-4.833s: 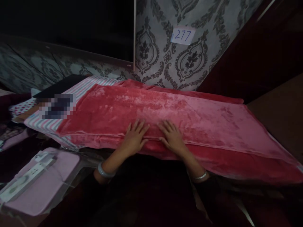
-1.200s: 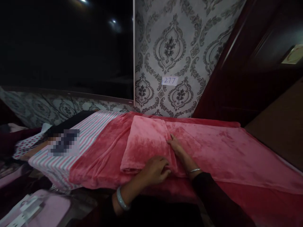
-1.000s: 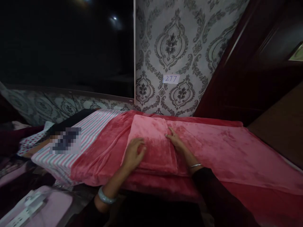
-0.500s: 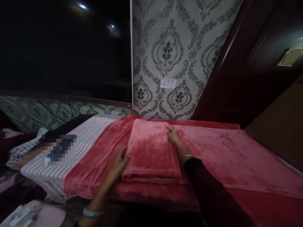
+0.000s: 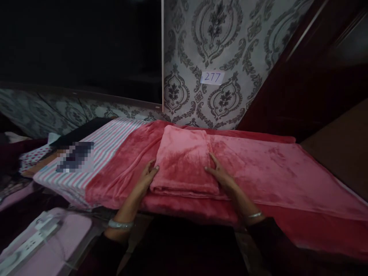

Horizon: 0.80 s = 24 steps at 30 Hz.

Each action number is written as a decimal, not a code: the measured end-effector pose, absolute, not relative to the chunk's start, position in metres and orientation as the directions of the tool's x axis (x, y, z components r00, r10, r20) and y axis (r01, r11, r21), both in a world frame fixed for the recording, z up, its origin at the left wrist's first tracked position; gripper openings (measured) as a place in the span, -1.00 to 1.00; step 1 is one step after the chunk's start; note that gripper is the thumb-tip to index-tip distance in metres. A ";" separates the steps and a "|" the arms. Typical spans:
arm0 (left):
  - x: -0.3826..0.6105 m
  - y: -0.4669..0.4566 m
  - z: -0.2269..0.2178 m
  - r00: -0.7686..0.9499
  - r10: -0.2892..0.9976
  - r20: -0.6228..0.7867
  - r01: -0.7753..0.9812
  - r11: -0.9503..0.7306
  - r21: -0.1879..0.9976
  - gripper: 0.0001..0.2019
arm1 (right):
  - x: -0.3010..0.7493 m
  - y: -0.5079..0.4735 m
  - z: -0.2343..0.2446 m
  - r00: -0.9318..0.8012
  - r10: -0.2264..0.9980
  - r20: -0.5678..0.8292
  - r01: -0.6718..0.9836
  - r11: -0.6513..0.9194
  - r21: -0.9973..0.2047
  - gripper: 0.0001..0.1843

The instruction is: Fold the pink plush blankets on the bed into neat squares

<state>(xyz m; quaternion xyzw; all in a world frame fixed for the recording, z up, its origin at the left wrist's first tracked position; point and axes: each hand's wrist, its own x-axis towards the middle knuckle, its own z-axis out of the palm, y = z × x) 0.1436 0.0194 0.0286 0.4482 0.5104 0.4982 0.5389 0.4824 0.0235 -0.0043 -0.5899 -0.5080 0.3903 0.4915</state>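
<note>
A pink plush blanket [image 5: 184, 165] lies folded into a thick rectangular stack, its rounded folds towards me. At its left edge is my left hand [image 5: 146, 177], thumb stretched over the side and fingers apart from it. My right hand [image 5: 220, 174] rests against the right edge, thumb on the top and index finger pointing away from me, with a gap between them. Neither hand is closed around the cloth. To the right, a flat pink length of blanket [image 5: 267, 168] spreads out beside the stack. Some lower fingers of both hands are hidden.
Red plush cloth [image 5: 120, 168] and a striped cloth [image 5: 100, 138] cover the surface to the left, with a pixelated patch there. A large dark screen [image 5: 80, 46] hangs above. A power strip [image 5: 31, 241] lies on a pink pad [image 5: 71, 234] at the lower left.
My right hand has come back towards me along the stack's right edge, from its far corner to about the middle. My left hand stays at the left edge. The view has tilted down.
</note>
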 end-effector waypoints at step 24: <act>0.145 0.064 0.020 -0.026 0.996 -0.089 -0.132 0.085 0.988 -0.27 | 0.513 0.034 0.005 0.190 0.980 0.065 0.278 0.010 -0.960 -0.19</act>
